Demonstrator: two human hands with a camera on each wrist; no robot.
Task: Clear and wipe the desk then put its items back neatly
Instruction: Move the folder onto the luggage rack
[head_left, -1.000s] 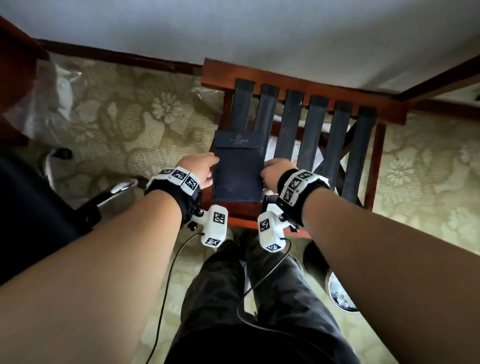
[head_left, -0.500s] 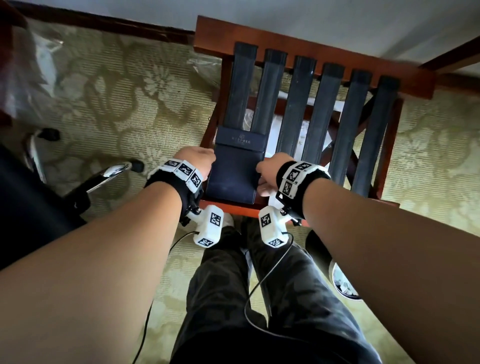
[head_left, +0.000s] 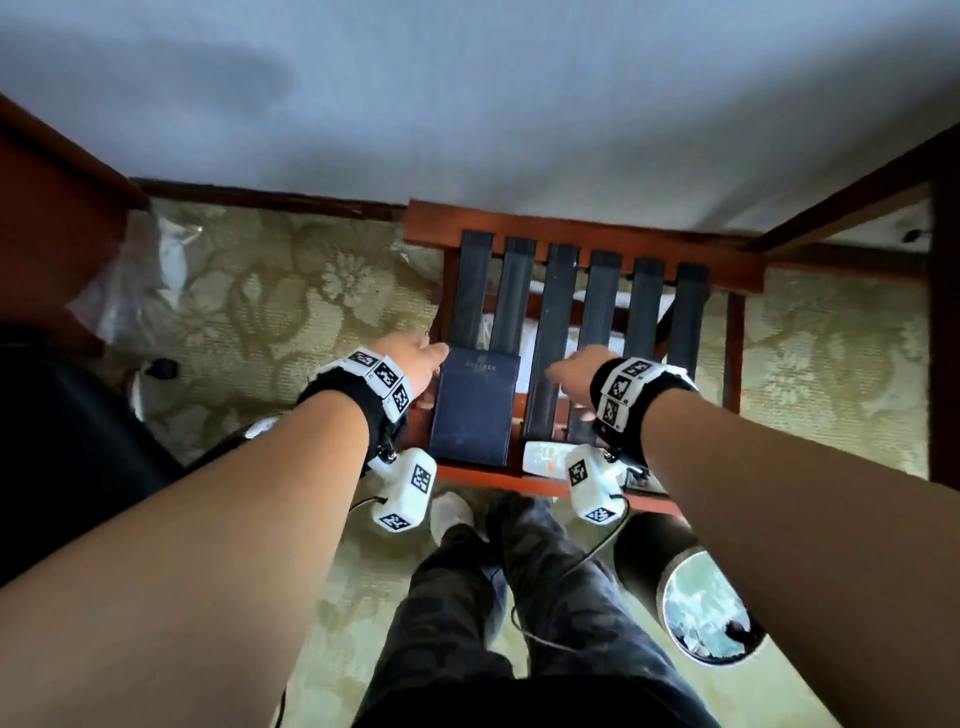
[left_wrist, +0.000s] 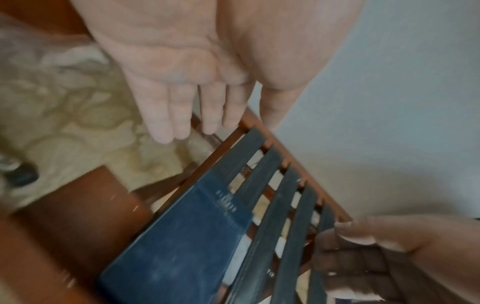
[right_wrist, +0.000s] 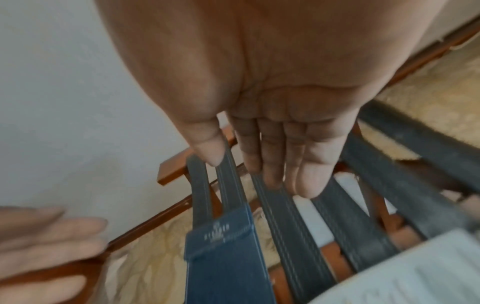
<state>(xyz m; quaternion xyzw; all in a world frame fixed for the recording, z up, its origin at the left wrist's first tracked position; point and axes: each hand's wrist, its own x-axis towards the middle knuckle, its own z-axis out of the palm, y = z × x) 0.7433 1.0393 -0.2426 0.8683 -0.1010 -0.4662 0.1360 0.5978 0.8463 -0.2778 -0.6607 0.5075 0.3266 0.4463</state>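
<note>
A dark blue folder (head_left: 475, 410) lies flat on the left straps of a wooden luggage rack (head_left: 571, 241), its near end over the front rail. My left hand (head_left: 415, 358) hovers at the folder's far left corner with fingers straight and nothing in it; the left wrist view shows the open left hand (left_wrist: 187, 102) above the folder (left_wrist: 182, 246). My right hand (head_left: 571, 374) is off the folder, over the straps to its right. In the right wrist view the right hand (right_wrist: 272, 154) is flat and empty, beyond the folder (right_wrist: 226, 267).
A white item (head_left: 543, 457) lies on the rack's front rail under my right wrist. A round bin (head_left: 696, 597) stands on the carpet at the lower right. A dark office chair (head_left: 52, 441) is at the left, and a wooden furniture frame (head_left: 940, 312) at the right.
Both hands held the folder's sides before; now they have let go. The right hand has moved right over the straps, and the folder stays on the rack.
</note>
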